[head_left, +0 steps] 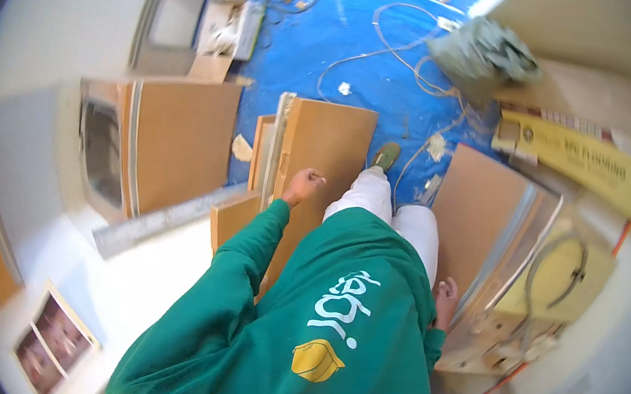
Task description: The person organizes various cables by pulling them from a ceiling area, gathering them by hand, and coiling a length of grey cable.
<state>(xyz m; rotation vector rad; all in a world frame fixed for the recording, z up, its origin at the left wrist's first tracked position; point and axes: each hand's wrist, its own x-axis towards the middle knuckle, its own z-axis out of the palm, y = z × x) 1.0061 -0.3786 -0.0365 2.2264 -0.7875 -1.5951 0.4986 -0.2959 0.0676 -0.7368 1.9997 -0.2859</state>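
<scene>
My left hand [303, 186] hangs in front of me with its fingers curled together, over a brown board [332, 139] that stands on edge. I see nothing in the fingers. My right hand [445, 300] hangs low at my side, its fingers loosely apart and holding nothing visible. Closest to it is the edge of a large brown panel with a grey strip [500, 231]. Whether the hand touches that panel, I cannot tell.
Blue sheeting [329, 46] covers the floor, with loose cables [388, 50] and scraps on it. A grey-green bag [484, 59] and a long yellow carton [571, 156] lie to the right. Brown panels [181, 150], a grey bar [167, 216] and an opened box [226, 31] are on the left.
</scene>
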